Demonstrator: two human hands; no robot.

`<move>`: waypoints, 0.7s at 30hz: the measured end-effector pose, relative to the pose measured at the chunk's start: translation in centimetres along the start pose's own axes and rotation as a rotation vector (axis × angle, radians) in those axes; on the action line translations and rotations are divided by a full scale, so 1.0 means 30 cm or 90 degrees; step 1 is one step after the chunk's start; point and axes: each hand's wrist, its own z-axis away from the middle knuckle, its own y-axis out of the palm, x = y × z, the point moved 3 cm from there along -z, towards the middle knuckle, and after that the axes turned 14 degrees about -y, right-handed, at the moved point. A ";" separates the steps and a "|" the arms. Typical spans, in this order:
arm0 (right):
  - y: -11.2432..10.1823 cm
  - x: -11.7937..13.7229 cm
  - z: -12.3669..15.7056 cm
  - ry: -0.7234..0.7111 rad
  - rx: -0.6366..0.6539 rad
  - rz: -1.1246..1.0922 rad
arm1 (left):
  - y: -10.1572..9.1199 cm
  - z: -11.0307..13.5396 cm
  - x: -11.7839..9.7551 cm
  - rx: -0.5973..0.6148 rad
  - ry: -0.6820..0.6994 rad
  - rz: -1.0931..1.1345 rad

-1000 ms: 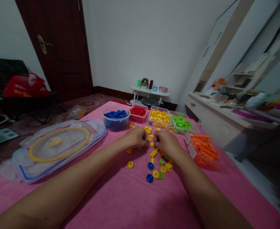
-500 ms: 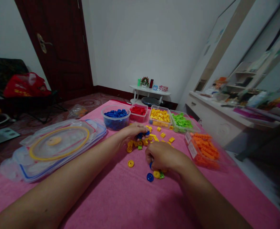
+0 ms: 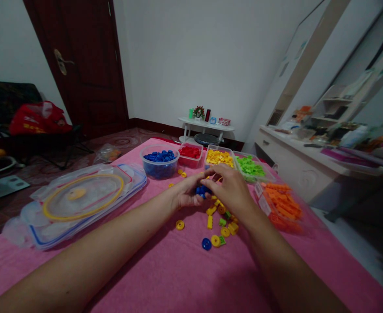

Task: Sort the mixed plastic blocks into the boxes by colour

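Note:
Blue toy bricks (image 3: 203, 190) lie in my left hand (image 3: 191, 194), whose fingers curl up around them. My right hand (image 3: 232, 187) reaches across from the right, its fingers bent together at the left hand's fingertips; what they pinch, if anything, is hidden. Under and beside the right hand are loose yellow bricks (image 3: 210, 221) and a few green bricks (image 3: 222, 222). Closer to me lie a blue wheel (image 3: 206, 244) and a yellow wheel (image 3: 215, 241). Another yellow wheel (image 3: 180, 224) sits apart, below my left wrist.
Along the back stand a round tub of blue bricks (image 3: 159, 167) and boxes of red (image 3: 190, 152), yellow (image 3: 220, 157) and green bricks (image 3: 250, 167). An orange-brick box (image 3: 281, 204) is at the right. Stacked lids (image 3: 83, 198) lie left on the pink cloth (image 3: 152, 269).
My right hand has risen from the loose pieces in front and moved forward to meet my left hand. My left hand has turned palm up with the blue bricks, uncovering more yellow and green pieces.

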 end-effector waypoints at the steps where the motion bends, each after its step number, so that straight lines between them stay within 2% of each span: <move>1: -0.007 -0.003 -0.001 -0.002 -0.017 -0.002 | -0.003 0.002 -0.005 -0.008 0.000 -0.005; 4: -0.022 -0.009 -0.003 -0.005 -0.048 -0.003 | -0.015 0.034 -0.056 -0.063 0.074 -0.042; 7: -0.022 -0.015 -0.003 -0.002 -0.055 -0.002 | -0.050 0.102 -0.166 -0.189 0.261 -0.113; 9: -0.018 -0.022 -0.002 -0.002 -0.060 -0.004 | -0.099 0.157 -0.256 -0.357 0.403 -0.205; 11: -0.014 -0.029 -0.002 -0.001 -0.064 -0.005 | -0.162 0.209 -0.339 -0.587 0.506 -0.337; 13: -0.015 -0.037 -0.002 0.004 -0.061 -0.004 | -0.224 0.242 -0.400 -0.779 0.520 -0.482; 15: -0.018 -0.044 -0.002 0.014 -0.048 -0.003 | -0.271 0.256 -0.431 -0.896 0.479 -0.626; 18: -0.022 -0.057 0.001 0.047 0.020 -0.011 | -0.282 0.254 -0.423 -0.971 0.418 -0.799; 20: -0.020 -0.065 0.004 0.064 0.077 -0.027 | -0.247 0.238 -0.390 -0.970 0.432 -0.877; 21: -0.020 -0.070 0.006 0.069 0.100 -0.034 | -0.219 0.224 -0.369 -0.943 0.451 -0.909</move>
